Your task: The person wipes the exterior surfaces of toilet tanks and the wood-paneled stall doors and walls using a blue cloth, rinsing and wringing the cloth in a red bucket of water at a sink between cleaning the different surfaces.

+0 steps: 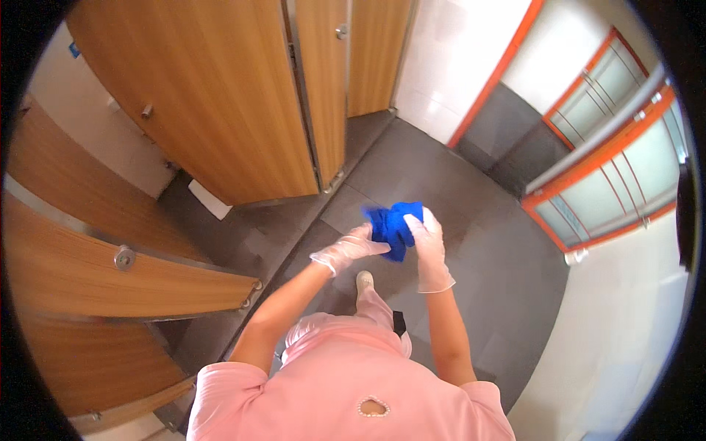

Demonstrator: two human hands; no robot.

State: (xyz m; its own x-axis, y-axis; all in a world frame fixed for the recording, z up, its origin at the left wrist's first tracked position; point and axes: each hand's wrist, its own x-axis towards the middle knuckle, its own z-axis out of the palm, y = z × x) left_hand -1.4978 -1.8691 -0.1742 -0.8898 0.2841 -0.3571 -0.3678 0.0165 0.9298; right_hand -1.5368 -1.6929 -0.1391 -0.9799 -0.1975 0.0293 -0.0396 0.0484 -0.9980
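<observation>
A bunched blue cloth (396, 228) hangs in front of me between my two hands, above the tiled floor. My left hand (351, 248), in a clear disposable glove, grips its left side with the thumb pointing across the lower edge. On the right side, my right hand (429, 239), gloved the same way, has its fingers closed over the cloth's upper corner. The cloth's left edge is slightly blurred. Some fingertips are hidden behind the fabric.
Wooden stall doors (206, 110) line the left, one standing ajar with a white fixture (210, 200) behind it. Grey floor tiles (500, 272) lie underfoot, with a raised step edge along the stalls. To the right stands an orange-framed glass door (610, 184) beside a white wall (610, 316).
</observation>
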